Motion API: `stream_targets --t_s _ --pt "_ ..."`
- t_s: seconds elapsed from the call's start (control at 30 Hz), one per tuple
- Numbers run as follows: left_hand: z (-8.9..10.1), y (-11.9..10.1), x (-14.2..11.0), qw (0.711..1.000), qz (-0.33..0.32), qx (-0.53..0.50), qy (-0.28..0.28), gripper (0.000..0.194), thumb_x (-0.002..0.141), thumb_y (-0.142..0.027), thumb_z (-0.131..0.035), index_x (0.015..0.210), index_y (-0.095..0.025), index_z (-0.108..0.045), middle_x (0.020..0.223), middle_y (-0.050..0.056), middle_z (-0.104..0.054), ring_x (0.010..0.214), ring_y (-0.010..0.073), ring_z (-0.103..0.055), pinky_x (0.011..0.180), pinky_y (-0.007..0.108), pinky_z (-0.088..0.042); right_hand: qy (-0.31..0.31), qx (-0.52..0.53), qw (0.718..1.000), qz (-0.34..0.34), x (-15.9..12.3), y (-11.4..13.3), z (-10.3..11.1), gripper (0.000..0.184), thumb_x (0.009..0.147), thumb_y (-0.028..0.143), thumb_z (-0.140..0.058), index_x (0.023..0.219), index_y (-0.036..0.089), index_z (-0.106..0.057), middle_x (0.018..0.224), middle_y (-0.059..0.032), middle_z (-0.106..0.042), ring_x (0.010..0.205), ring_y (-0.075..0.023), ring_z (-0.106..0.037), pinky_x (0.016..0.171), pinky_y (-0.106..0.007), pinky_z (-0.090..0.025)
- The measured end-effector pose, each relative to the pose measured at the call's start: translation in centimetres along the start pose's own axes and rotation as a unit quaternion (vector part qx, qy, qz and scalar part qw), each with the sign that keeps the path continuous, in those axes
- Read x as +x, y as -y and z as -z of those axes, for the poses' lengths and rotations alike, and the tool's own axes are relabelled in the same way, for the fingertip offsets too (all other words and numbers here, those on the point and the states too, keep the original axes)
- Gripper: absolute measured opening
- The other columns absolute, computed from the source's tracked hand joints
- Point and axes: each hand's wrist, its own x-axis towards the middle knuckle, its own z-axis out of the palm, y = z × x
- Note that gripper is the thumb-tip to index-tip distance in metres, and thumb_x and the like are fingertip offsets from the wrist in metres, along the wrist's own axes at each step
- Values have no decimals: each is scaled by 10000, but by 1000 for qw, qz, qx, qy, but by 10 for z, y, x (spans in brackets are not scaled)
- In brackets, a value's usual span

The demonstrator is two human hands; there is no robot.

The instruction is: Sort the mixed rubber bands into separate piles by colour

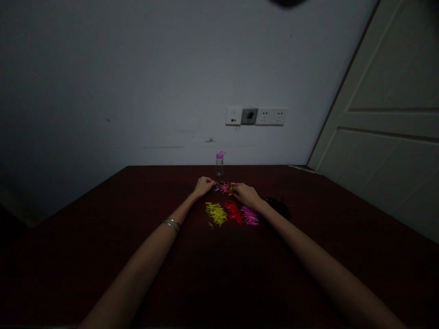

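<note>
A mixed pile of small, many-coloured bands [224,186], which look like rubber bands, lies on the dark red table [103,219]. At its left edge is my left hand [204,186], thumb and fingertips pinched together; whatever is between them is too small to name. My right hand [246,195] reaches over the pile's right side with curled, closed fingers, their tips partly hidden. Nearer me are heaps of one colour each: yellow bands [216,214], red bands [234,213] and pink bands [250,216]. Black bands [278,208] lie right of my right wrist, hard to see in the dim light.
Behind the mixed pile stands a clear bottle with a pink lid [219,163]. The wall [154,82] rises at the table's back and carries a row of sockets [256,116]. A pale panelled door [384,119] is on the right.
</note>
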Motion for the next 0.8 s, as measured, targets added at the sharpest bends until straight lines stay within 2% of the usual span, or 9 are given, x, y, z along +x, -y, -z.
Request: stream_targets --t_s 0.23,0.37,0.57,0.8 --pt "0 0 -1 1000 8 0 -13 339 749 -325 -444 780 -97 -692 748 57 -663 719 151 -568 654 210 -394 -29 20 999 -22 0 0 0 222 864 237 -379 928 211 -590 1012 -80 -603 951 -194 -525 700 -245 -402" --pt "1 0 -1 1000 11 -2 -16 325 746 -313 -455 771 -95 -694 741 63 -664 690 150 -563 642 214 -389 -71 87 993 -21 5 -10 -5 199 852 245 -402 887 188 -589 965 -76 -610 901 -179 -540 716 -255 -403" --pt "2 -1 -3 1000 22 -7 -13 329 748 -317 -451 770 -93 -692 716 54 -655 685 149 -555 633 217 -384 -125 308 943 -29 13 -37 -2 178 774 277 -503 797 146 -621 829 -49 -645 775 -149 -575 725 -250 -421" --pt "1 2 -3 1000 11 -11 -16 332 737 -316 -453 737 -84 -690 670 51 -638 639 137 -531 615 220 -371 -144 402 903 -52 6 -58 8 237 689 367 -564 729 145 -637 745 -40 -643 717 -153 -561 679 -259 -431"
